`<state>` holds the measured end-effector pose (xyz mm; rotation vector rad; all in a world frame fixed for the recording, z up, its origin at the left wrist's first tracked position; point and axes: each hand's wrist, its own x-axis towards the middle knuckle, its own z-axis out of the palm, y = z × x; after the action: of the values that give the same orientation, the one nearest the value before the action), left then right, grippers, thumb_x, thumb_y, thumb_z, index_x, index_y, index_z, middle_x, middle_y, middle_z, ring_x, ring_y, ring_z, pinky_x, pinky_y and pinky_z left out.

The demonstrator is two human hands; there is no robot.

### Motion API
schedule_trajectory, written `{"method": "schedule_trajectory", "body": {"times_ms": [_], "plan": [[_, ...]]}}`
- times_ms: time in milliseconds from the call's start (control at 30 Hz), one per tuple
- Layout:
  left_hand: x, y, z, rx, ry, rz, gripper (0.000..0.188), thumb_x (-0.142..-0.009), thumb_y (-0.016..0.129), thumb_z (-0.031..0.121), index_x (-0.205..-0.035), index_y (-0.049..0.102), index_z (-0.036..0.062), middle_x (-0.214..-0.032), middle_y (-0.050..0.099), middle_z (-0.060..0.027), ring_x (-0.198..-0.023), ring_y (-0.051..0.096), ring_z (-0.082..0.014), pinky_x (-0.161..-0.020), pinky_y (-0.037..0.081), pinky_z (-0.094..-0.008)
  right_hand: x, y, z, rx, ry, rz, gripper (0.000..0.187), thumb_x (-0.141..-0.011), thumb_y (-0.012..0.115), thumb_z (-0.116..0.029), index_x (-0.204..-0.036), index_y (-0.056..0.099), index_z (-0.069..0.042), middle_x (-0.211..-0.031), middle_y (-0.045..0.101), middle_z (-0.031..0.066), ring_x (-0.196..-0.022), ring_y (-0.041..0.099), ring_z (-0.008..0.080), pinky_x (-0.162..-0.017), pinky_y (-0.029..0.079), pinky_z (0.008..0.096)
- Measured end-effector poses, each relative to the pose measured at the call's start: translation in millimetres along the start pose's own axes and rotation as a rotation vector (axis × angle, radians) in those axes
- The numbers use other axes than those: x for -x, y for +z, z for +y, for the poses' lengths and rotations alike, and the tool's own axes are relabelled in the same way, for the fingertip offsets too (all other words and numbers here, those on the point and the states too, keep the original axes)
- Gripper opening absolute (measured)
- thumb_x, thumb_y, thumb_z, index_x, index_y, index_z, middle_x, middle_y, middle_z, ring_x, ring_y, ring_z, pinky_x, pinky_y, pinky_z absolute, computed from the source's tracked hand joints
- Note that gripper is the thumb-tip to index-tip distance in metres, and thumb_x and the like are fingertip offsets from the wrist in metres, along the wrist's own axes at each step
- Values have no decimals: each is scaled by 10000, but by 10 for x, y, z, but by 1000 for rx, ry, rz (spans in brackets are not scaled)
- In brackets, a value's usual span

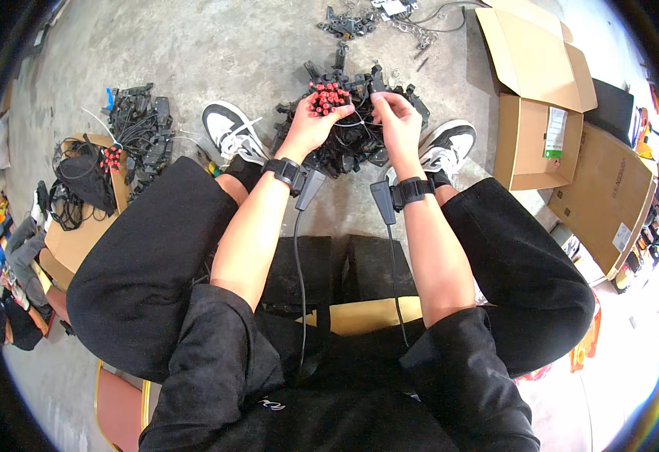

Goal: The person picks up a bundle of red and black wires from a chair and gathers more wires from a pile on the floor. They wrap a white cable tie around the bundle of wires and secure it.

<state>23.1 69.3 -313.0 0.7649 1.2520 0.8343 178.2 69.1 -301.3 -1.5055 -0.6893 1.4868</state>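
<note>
My left hand [311, 124] is wrapped round a bundle of black cables with red connector ends [328, 98], their red tips facing up. A thin white cable tie [356, 123] loops beside the bundle, between my two hands. My right hand [399, 120] is pinched closed at the right of the bundle, by a dark piece of the pile; what its fingertips hold is too small to make out. Below and around both hands lies a pile of black cables and connectors [352, 151] on the floor between my shoes.
On the left sits a second heap of black cables [143, 124] with a tied red-tipped bundle [111, 157] beside it. Small black parts [344, 24] and loose metal pieces lie at the far side. An open cardboard box [536, 143] stands at the right.
</note>
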Motion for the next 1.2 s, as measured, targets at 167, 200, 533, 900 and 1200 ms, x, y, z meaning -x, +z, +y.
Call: {"method": "schedule_trajectory", "body": {"times_ms": [167,200,533,900,1200], "plan": [[76,24,21,-21,48,-9,171,-774,681,99,-906,612,15,-854,644,-4,-799,590,-84,-746,462,-235,105,-81,-20,504,-172,-268,227,-724,696,-74,-936,639,-17,-853,601,76,-699,584,125,-665,474,252],[91,21,18,-41,66,-20,170,-771,680,88,-907,608,15,-856,643,-6,-795,590,-83,-745,464,-237,118,-88,-54,556,-132,-260,235,-717,701,-78,-927,631,-1,-877,584,107,-721,603,159,-670,486,269],[168,20,137,-287,313,-201,137,-753,659,14,-867,584,11,-910,599,-67,-858,573,-141,-775,463,-281,149,-74,-118,404,223,-116,156,-755,655,-74,-867,646,35,-735,654,92,-623,603,116,-582,480,236],[85,3,260,-613,613,-168,212,-691,704,84,-880,608,75,-955,599,-84,-933,543,-264,-872,397,-367,-193,52,-274,934,-72,-295,131,-705,601,-42,-814,674,-44,-758,641,168,-727,646,269,-692,502,310],[128,68,150,-365,288,-125,199,-734,705,73,-877,585,1,-833,640,-56,-781,588,-94,-736,473,-250,156,-69,-64,688,-11,-37,72,-753,604,-40,-798,595,16,-724,626,148,-680,614,228,-649,476,317]]}}
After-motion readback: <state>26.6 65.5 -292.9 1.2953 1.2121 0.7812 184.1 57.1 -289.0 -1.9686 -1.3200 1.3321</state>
